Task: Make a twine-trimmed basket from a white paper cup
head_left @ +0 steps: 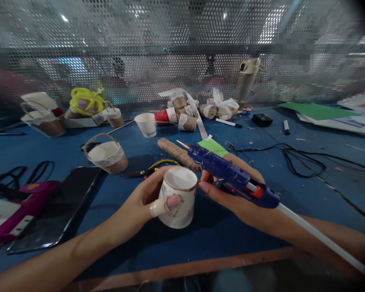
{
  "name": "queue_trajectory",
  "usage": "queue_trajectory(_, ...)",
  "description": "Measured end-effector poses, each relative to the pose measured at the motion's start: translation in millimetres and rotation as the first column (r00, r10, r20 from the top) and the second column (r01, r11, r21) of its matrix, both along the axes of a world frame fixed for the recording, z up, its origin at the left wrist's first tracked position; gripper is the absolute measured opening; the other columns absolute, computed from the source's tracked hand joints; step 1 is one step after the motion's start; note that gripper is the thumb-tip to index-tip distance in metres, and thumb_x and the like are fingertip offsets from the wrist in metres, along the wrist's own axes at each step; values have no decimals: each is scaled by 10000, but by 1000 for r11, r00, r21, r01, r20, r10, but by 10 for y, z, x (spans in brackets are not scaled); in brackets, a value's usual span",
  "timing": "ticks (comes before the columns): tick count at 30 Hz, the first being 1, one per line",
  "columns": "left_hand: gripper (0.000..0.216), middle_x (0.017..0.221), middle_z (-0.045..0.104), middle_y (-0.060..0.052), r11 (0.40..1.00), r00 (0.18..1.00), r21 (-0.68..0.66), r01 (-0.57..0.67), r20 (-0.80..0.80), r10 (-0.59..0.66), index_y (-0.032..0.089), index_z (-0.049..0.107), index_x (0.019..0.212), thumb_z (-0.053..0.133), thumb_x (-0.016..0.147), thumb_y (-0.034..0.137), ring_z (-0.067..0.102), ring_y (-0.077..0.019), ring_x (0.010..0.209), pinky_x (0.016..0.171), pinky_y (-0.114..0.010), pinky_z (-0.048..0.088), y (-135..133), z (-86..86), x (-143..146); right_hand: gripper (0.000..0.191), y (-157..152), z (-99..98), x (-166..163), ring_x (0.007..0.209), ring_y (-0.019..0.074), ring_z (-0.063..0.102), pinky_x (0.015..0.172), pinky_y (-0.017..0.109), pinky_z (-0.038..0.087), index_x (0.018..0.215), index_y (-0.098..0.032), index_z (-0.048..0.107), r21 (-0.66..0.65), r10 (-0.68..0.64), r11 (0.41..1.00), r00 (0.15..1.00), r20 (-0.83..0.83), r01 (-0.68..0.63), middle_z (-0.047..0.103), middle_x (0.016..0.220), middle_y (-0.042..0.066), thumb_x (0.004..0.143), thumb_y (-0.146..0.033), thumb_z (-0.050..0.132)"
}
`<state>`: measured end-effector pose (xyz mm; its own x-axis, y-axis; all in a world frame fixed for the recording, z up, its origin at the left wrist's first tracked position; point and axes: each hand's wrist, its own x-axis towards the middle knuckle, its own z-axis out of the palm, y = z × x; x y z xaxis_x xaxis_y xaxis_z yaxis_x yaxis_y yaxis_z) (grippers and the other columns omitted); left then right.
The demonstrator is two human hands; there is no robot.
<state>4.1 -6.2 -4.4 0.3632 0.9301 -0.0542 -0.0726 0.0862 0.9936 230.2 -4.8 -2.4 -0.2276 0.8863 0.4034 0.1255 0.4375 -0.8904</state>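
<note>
My left hand [142,198] is wrapped round a white printed paper cup [182,205], its thumb, with a pale bandage, pressed on the near side. The cup stands nearly upright, its mouth facing up, and a thin brown line runs along its rim. My right hand [228,200] holds a blue hot glue gun [231,170], nozzle pointing to the upper left and a white glue stick [316,231] sticking out the back. My right fingertips pinch close to the cup's rim; what lies between them is too small to tell. Behind the cup lies a roll of brown twine [176,152].
Scissors [142,172] lie behind my left hand. A twine-wrapped cup basket [108,156] and a phone [61,202] are on the left. Another white cup [146,125] stands farther back, near several wrapped cups [187,121]. A black cable [292,162] crosses the right side.
</note>
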Motion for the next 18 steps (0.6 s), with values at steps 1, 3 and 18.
queue_trajectory(1,508,1127,724,-57,1000,1000,-3,-1,-1,1,273,711,1173,859,733,478,615,-300,1085,909,-336,491,1,-1,-2,152,-1,1,-1,628,115,598,584,245,524,883,-237,649,5,0,1000,1000,-1,0,677,761,-36,822,-173,772)
queue_trajectory(3,511,1128,728,-56,1000,1000,-10,-7,-2,7,275,714,1172,863,727,478,615,-304,1092,913,-340,494,-2,0,-3,157,-3,2,-1,623,112,593,585,243,523,888,-237,651,11,-6,1000,1000,0,6,679,762,-38,820,-175,779)
queue_trajectory(18,524,1262,729,-88,985,985,-42,168,37,-167,255,684,1280,769,820,493,620,-360,1197,856,-325,508,69,-80,-110,134,3,32,0,657,120,617,606,242,525,870,-225,644,-11,9,1000,1000,17,-8,671,768,-26,825,-185,763)
